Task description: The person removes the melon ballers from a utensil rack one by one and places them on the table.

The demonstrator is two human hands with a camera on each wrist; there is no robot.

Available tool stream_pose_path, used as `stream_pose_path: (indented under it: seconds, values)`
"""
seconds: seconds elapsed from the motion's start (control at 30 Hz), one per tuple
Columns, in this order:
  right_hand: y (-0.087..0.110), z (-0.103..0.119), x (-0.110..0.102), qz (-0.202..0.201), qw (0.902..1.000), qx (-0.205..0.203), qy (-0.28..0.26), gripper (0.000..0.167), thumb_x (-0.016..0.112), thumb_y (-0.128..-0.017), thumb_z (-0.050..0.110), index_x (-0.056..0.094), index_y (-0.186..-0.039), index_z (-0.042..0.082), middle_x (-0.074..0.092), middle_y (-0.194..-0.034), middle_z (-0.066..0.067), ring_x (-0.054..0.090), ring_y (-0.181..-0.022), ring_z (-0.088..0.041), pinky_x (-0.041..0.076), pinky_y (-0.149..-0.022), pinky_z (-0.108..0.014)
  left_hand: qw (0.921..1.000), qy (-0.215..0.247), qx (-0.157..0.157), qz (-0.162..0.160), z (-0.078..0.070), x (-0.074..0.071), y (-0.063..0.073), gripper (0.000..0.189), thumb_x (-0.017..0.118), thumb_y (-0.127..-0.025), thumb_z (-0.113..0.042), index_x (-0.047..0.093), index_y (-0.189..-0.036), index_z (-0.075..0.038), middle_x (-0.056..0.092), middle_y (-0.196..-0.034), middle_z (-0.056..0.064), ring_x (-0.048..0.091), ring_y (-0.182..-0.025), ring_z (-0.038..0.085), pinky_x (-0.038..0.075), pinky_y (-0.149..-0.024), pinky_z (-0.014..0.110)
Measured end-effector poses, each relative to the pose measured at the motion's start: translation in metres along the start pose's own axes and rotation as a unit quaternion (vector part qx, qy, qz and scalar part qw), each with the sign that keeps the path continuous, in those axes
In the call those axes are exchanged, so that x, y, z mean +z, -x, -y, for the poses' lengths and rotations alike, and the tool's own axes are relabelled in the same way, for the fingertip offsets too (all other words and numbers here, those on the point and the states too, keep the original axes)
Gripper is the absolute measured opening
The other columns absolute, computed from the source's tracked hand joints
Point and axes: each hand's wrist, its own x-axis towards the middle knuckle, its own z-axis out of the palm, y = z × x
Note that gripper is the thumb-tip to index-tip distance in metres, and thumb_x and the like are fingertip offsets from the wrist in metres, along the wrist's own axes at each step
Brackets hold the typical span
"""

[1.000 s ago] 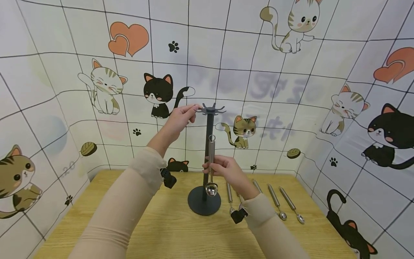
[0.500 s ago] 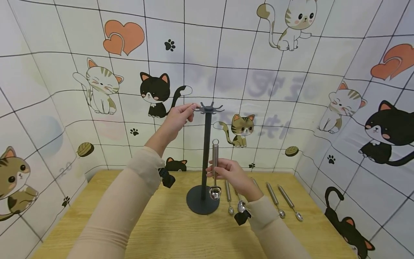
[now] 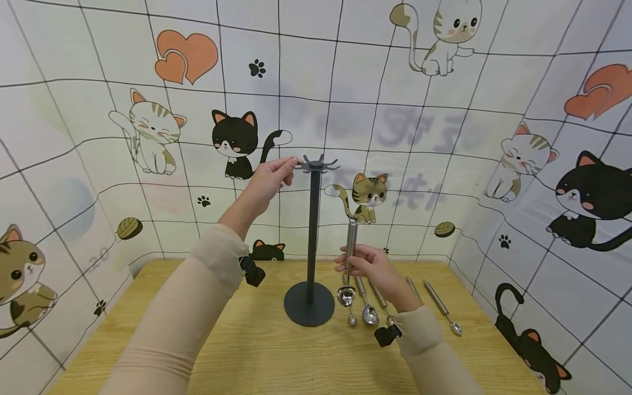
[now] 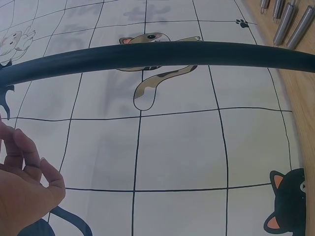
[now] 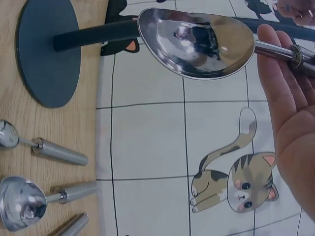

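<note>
A dark grey utensil stand (image 3: pixel 313 236) rises from a round base, with hooks radiating from its top. My left hand (image 3: pixel 269 180) pinches the tip of a hook on its left side. In my right hand (image 3: pixel 379 270), thumb and fingers grip the handle of a shiny metal scoop (image 3: pixel 351 247), held upright to the right of the post with its bowl downward. The right wrist view shows the scoop's bowl (image 5: pixel 197 44) close up, in front of the post. The hooks visible in the head view carry no utensils.
Several metal-handled utensils lie in a row right of the base, among them a larger scoop (image 3: pixel 370 314) and a small spoon (image 3: pixel 455 328); my right arm partly hides some. They rest on a wooden table (image 3: pixel 276 356) before a cat-print cloth backdrop (image 3: pixel 316 66).
My right hand has carried the scoop to the right and slightly down, away from the post and over the row of utensils. My left hand stays at the hook.
</note>
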Motion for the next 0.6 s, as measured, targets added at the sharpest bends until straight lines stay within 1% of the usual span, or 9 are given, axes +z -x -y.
stream_pose_path:
  seconds: [0.07,0.17,0.23,0.27,0.37,0.4,0.5,0.6]
  values:
    - [0.003,0.000,-0.005,-0.009,0.9999,0.003,-0.003,0.037,0.054,-0.107,0.021,0.057,-0.139,0.001,0.068,-0.125,-0.017,0.069,-0.111,-0.028,0.054,-0.094,-0.040,1.0000,0.002,-0.002,-0.001,0.000,0.000,0.000,0.035,0.057,-0.104,-0.043,0.066,-0.098,-0.010,0.054,-0.079,0.003,0.044,-0.115,0.018,0.035,-0.090,0.039]
    - [0.006,-0.001,-0.012,-0.017,0.9998,0.009,-0.009,0.037,0.053,-0.107,0.021,0.056,-0.139,0.001,0.066,-0.127,-0.021,0.069,-0.111,-0.027,0.053,-0.095,-0.041,1.0000,-0.001,-0.001,0.002,0.001,-0.001,0.000,0.038,0.057,-0.104,-0.044,0.065,-0.098,-0.008,0.053,-0.079,0.002,0.044,-0.116,0.018,0.035,-0.091,0.039]
    - [0.009,-0.003,-0.017,-0.021,0.9997,0.011,-0.008,0.037,0.053,-0.108,0.020,0.055,-0.139,0.000,0.064,-0.128,-0.023,0.069,-0.111,-0.026,0.053,-0.096,-0.041,1.0000,-0.001,-0.001,0.002,0.000,-0.001,0.001,0.036,0.056,-0.104,-0.043,0.066,-0.104,-0.008,0.053,-0.079,0.002,0.044,-0.116,0.018,0.035,-0.092,0.039]
    - [0.010,-0.004,-0.020,-0.023,0.9996,0.011,-0.009,0.038,0.052,-0.108,0.020,0.055,-0.139,-0.001,0.063,-0.129,-0.024,0.069,-0.111,-0.026,0.052,-0.097,-0.042,1.0000,-0.001,0.000,0.002,0.000,-0.001,0.001,0.036,0.056,-0.104,-0.043,0.066,-0.105,-0.009,0.053,-0.078,0.002,0.044,-0.116,0.017,0.035,-0.092,0.039]
    - [0.014,-0.009,-0.026,-0.029,0.9995,0.006,-0.013,0.039,0.051,-0.108,0.018,0.053,-0.140,-0.004,0.060,-0.131,-0.030,0.069,-0.110,-0.026,0.053,-0.096,-0.040,1.0000,-0.001,0.002,0.004,-0.001,0.000,0.002,0.036,0.056,-0.105,-0.042,0.066,-0.102,-0.008,0.052,-0.079,0.002,0.044,-0.117,0.017,0.036,-0.094,0.039]
    - [0.015,-0.010,-0.028,-0.032,0.9994,0.006,-0.013,0.039,0.051,-0.108,0.018,0.052,-0.140,-0.004,0.060,-0.131,-0.030,0.069,-0.110,-0.026,0.053,-0.096,-0.040,1.0000,0.000,0.002,0.003,0.000,0.000,0.002,0.035,0.056,-0.105,-0.042,0.066,-0.102,-0.009,0.052,-0.079,0.002,0.044,-0.117,0.017,0.036,-0.094,0.039]
    - [0.019,-0.012,-0.032,-0.036,0.9992,0.004,-0.018,0.040,0.051,-0.108,0.017,0.050,-0.142,-0.005,0.057,-0.133,-0.033,0.068,-0.113,-0.030,0.053,-0.095,-0.037,1.0000,0.006,0.004,0.003,0.000,-0.001,0.002,0.035,0.056,-0.105,-0.042,0.066,-0.101,-0.008,0.052,-0.077,0.001,0.045,-0.116,0.017,0.036,-0.093,0.039]
    - [0.021,-0.013,-0.035,-0.040,0.9991,0.005,-0.016,0.041,0.052,-0.108,0.017,0.050,-0.142,-0.005,0.057,-0.133,-0.032,0.065,-0.116,-0.037,0.054,-0.095,-0.038,0.9999,0.014,0.007,0.002,0.000,-0.002,0.001,0.033,0.056,-0.105,-0.039,0.067,-0.111,-0.009,0.052,-0.075,-0.001,0.046,-0.111,0.017,0.036,-0.091,0.037]
